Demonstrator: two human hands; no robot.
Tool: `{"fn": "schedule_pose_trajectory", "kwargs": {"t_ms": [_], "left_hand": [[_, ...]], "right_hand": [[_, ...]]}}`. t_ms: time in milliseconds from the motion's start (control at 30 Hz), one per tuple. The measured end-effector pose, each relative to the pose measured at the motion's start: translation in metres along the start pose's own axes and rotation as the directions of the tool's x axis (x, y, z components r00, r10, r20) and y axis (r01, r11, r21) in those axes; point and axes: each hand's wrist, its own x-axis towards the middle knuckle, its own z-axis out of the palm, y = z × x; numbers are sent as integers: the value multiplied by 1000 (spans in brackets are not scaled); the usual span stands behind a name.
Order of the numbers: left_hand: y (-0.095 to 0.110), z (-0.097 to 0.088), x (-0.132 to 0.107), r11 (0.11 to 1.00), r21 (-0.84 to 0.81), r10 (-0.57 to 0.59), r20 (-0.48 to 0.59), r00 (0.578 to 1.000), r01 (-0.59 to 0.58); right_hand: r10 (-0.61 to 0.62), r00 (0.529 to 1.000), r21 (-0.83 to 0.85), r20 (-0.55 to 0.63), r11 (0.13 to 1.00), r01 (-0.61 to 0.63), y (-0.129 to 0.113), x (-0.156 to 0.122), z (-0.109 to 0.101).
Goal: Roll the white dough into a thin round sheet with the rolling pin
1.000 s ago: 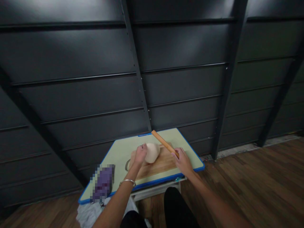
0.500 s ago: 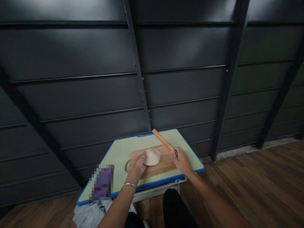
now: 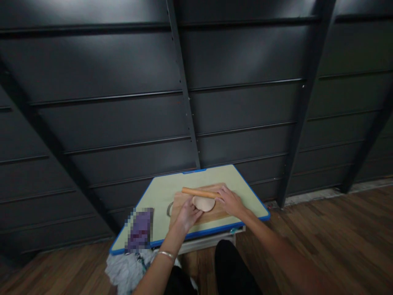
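Note:
A flat round of pale dough (image 3: 204, 203) lies on a wooden cutting board (image 3: 181, 200). My left hand (image 3: 188, 214) pinches the dough's left edge between thumb and fingers. Across the dough's far side rests a wooden rolling pin (image 3: 198, 192), pointing left. My right hand (image 3: 229, 199) is closed round the pin's right end, beside the right rim of the dough. The fingers of the right hand partly cover that end.
The board sits on a small pale table (image 3: 166, 186) with a blue edge. A blurred purple item (image 3: 140, 229) lies at its left, above a grey cloth (image 3: 124, 270). Dark metal panels (image 3: 147, 119) stand right behind the table. Wooden floor (image 3: 319, 233) spreads to the right.
My right hand has swung the rolling pin from a raised slant away from the dough down onto its far side. My left hand still holds the dough's left edge.

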Motion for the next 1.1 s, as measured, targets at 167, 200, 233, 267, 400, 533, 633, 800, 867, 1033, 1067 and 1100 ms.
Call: {"fn": "schedule_pose_trajectory", "kwargs": {"t_ms": [167,200,233,267,400,533,633,800,867,1033,1067,1100], "left_hand": [[29,-45,-21,996,88,-23,-18,1000,25],[35,-50,-23,964,256,83,-53,995,-67],[40,-54,-24,894,430,174,-75,982,-125],[46,-55,-25,791,594,237,-79,968,-145],[64,-46,-19,386,902,406,23,913,-194],[68,-26,-3,131,966,396,155,905,-223],[64,-15,13,78,979,296,159,942,-190],[56,-9,45,110,988,223,84,971,-110],[55,-8,56,113,990,192,58,980,-80],[61,1,61,82,994,147,63,987,-76],[63,4,58,76,994,151,71,986,-83],[65,7,55,66,994,141,82,987,-92]], "right_hand": [[-89,994,-50,59,994,92,0,7,-2],[-112,991,-52,68,992,115,1,8,-2],[-134,988,-49,76,989,138,3,9,-2],[-156,985,-40,80,986,159,4,10,-2],[-240,968,43,71,970,237,7,15,0],[-209,978,87,9,974,207,4,24,7],[-114,993,27,16,993,114,-3,30,10],[162,987,-135,-8,978,-161,-17,37,9],[212,977,-206,-11,956,-210,-21,41,9],[180,983,-268,45,950,-161,-20,54,16],[167,984,-271,57,951,-146,-18,57,17],[156,986,-276,64,952,-133,-17,60,17]]}}
